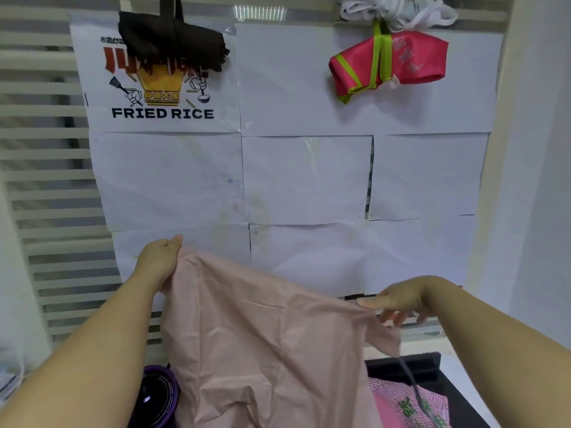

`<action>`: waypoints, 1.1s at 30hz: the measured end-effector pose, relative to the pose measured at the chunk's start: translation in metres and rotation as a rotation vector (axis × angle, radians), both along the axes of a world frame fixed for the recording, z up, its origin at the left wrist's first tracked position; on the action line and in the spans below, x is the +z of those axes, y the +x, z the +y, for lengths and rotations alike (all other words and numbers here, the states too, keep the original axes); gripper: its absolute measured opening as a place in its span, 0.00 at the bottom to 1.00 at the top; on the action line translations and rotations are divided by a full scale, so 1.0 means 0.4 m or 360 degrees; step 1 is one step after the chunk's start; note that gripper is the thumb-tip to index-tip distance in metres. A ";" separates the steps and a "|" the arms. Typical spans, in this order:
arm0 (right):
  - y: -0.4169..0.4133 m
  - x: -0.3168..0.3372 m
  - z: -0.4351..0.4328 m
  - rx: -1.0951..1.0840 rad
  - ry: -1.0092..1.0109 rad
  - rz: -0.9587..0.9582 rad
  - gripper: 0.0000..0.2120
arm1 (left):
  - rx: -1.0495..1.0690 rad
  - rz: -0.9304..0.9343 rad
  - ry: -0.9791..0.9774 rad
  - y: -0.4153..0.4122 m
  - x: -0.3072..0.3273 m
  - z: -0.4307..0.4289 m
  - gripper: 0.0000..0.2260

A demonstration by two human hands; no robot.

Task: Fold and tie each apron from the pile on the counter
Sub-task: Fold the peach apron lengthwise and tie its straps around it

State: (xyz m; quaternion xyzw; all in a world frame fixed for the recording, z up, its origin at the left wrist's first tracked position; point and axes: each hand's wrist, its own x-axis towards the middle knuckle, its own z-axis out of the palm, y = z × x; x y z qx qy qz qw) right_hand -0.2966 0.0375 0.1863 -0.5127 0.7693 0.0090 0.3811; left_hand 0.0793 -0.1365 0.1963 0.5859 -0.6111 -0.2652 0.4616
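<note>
Raised pink apron [262, 341] screens the counter [432, 367], open air above, papered wall [306, 177] behind

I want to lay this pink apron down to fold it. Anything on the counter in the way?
Yes. Under the held pink apron, a purple-rimmed round object sits at left and a pink checked apron lies at right.

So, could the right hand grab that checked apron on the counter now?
Probably not yet: the right hand is busy pinching the held-up pale pink apron. The checked apron lies below it, partly showing.
</note>
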 end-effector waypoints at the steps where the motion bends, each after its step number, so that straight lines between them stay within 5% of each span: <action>1: 0.003 -0.008 0.001 0.0051 0.0043 -0.0020 0.60 | 0.0010 0.0037 -0.0003 0.001 0.000 -0.002 0.22; 5: 0.030 -0.072 -0.020 0.0093 -0.0196 -0.0078 0.24 | -0.0019 0.0067 -0.0017 -0.011 0.000 0.002 0.22; 8: 0.063 -0.143 -0.049 0.0171 -0.0611 0.0089 0.07 | -0.0087 0.0085 -0.0021 -0.022 0.005 0.007 0.22; 13: 0.040 -0.150 -0.066 -0.0081 -0.1429 0.0089 0.11 | -0.0104 -0.0031 -0.0136 -0.016 0.040 0.003 0.22; 16: 0.013 -0.085 -0.079 -0.0423 -0.1850 0.0009 0.10 | -0.0141 -0.0536 -0.0201 -0.019 0.060 0.010 0.18; 19: -0.002 -0.027 -0.091 -0.0464 -0.2052 0.0403 0.15 | -0.0362 -0.0915 0.0044 -0.042 0.073 0.025 0.15; 23: -0.044 0.029 -0.068 -0.0262 -0.2073 0.1071 0.17 | -0.0601 -0.1161 0.0306 -0.056 0.069 0.047 0.28; 28: -0.100 0.060 -0.045 -0.0270 -0.1971 0.1271 0.15 | -0.0734 -0.1330 0.0071 -0.066 0.059 0.067 0.48; 33: -0.118 0.022 -0.010 -0.0323 -0.1924 0.1315 0.18 | -0.0722 -0.1496 -0.0468 -0.093 0.055 0.078 0.24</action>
